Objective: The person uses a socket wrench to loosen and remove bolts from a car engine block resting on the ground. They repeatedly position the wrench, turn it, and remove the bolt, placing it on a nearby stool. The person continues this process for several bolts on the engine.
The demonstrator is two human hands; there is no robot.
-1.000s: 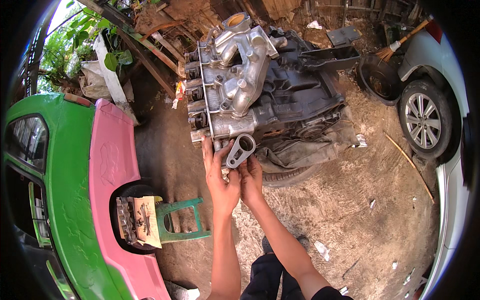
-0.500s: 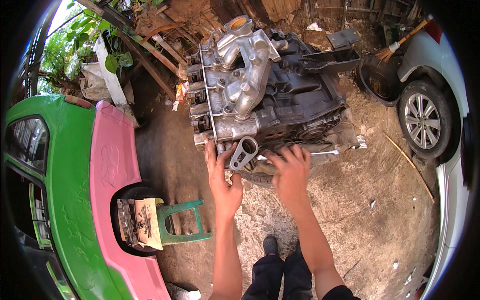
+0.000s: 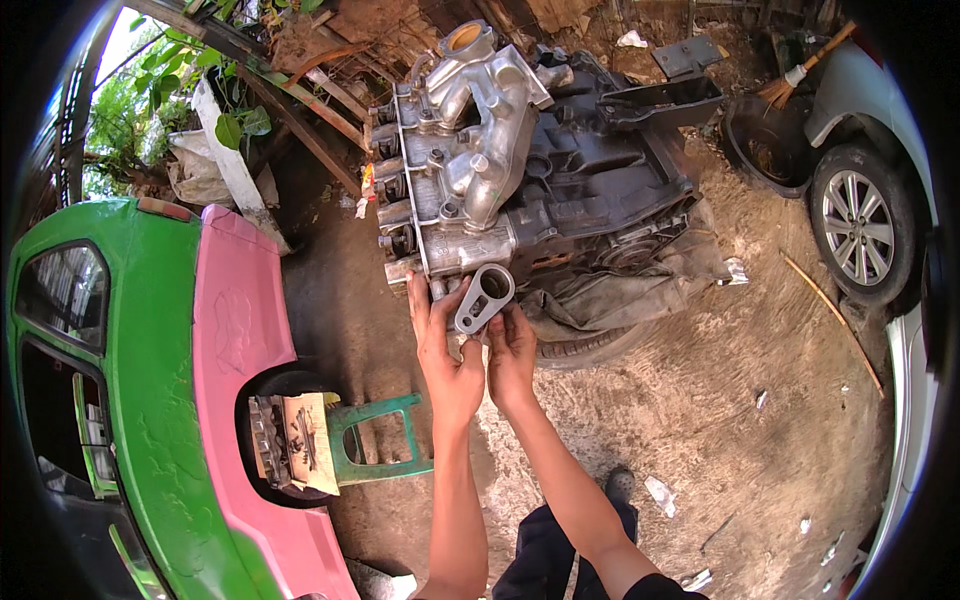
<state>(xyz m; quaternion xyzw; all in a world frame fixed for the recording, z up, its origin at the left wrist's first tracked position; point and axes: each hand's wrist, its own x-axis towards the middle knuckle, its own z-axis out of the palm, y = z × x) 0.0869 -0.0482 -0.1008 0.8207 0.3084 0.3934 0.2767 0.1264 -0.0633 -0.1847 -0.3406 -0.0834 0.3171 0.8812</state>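
A grey teardrop-shaped metal bracket (image 3: pixel 468 318) with a large round hole is at the near end of the engine (image 3: pixel 470 245). My left hand (image 3: pixel 446 365) has its index finger and thumb around the bracket's left side, while its other fingers reach up against the engine end. With bent fingers, my right hand (image 3: pixel 512 365) grips the bracket's lower right edge. Whether the bracket is fastened to the engine, I cannot tell. A silver cast intake manifold (image 3: pixel 490 150) sits on top of the engine.
Under the engine are a cloth (image 3: pixel 590 305) and a tyre (image 3: pixel 590 350). To the left, a green stool (image 3: pixel 385 470) carries cardboard and small metal parts beside a green and pink car (image 3: pixel 240 330). At right stand a silver car (image 3: pixel 870 110), a black basin (image 3: pixel 760 150) and a broom (image 3: pixel 800 72).
My right hand has moved left and closed on the bracket. The long silver wrench seen beside it earlier is no longer visible. My left hand stays at the bracket.
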